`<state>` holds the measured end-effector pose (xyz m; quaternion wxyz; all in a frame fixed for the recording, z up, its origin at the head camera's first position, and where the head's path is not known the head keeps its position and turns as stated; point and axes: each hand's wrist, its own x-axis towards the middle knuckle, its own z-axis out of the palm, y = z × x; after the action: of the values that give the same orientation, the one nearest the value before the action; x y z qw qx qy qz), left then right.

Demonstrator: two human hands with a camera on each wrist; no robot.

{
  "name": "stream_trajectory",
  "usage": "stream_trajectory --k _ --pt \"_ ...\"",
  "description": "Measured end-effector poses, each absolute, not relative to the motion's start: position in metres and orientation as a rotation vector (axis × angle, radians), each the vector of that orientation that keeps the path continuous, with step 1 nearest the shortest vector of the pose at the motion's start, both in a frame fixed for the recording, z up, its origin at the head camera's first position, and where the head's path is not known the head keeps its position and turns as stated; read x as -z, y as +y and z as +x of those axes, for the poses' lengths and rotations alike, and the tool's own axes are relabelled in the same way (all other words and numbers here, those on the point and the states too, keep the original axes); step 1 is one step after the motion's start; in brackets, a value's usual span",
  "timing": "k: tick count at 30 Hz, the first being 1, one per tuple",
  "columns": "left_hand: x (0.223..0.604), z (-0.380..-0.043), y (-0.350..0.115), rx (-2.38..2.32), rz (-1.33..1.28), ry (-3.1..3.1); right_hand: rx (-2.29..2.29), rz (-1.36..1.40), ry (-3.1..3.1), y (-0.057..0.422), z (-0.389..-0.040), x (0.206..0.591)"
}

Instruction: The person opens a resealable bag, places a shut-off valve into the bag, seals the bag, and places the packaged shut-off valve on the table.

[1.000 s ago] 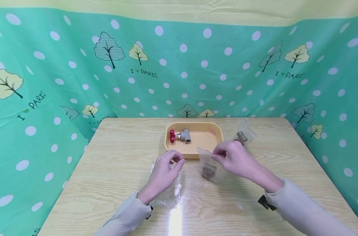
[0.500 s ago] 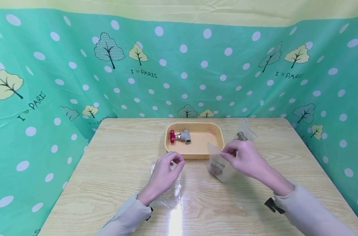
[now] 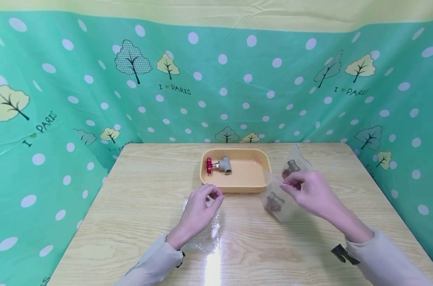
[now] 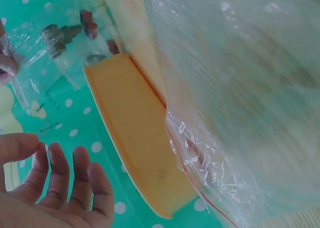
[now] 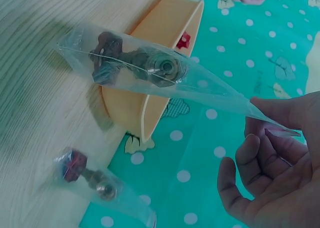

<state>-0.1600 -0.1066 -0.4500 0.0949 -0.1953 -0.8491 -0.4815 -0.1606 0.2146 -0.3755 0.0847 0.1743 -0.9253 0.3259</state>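
My right hand [image 3: 310,194] pinches the top edge of a clear zip bag [image 5: 210,85] between thumb and index finger. In its bottom sits a metal valve [image 5: 160,67] with a dark red handwheel. The bag hangs beside the right front corner of an orange tray [image 3: 237,190]. My left hand [image 3: 198,210] hovers in front of the tray with fingers loosely curled and nothing between them. Below it a clear plastic bag [image 3: 202,242] lies on the table. A grey valve with a red handwheel [image 3: 223,165] rests in the tray's left half.
A second bagged valve [image 3: 290,169] stands right of the tray, partly behind my right hand. A light wood table [image 3: 145,190] carries everything. Behind it and along both sides hangs a green dotted curtain [image 3: 202,99].
My right hand has moved to the right with the hanging bagged valve, from in front of the tray toward the second bagged valve. My left hand has stayed in place.
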Motion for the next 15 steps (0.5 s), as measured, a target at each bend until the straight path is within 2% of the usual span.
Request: stream_trajectory --k 15 --pt "0.451 -0.159 -0.107 1.443 -0.574 -2.516 -0.874 0.303 -2.722 0.26 -0.153 0.377"
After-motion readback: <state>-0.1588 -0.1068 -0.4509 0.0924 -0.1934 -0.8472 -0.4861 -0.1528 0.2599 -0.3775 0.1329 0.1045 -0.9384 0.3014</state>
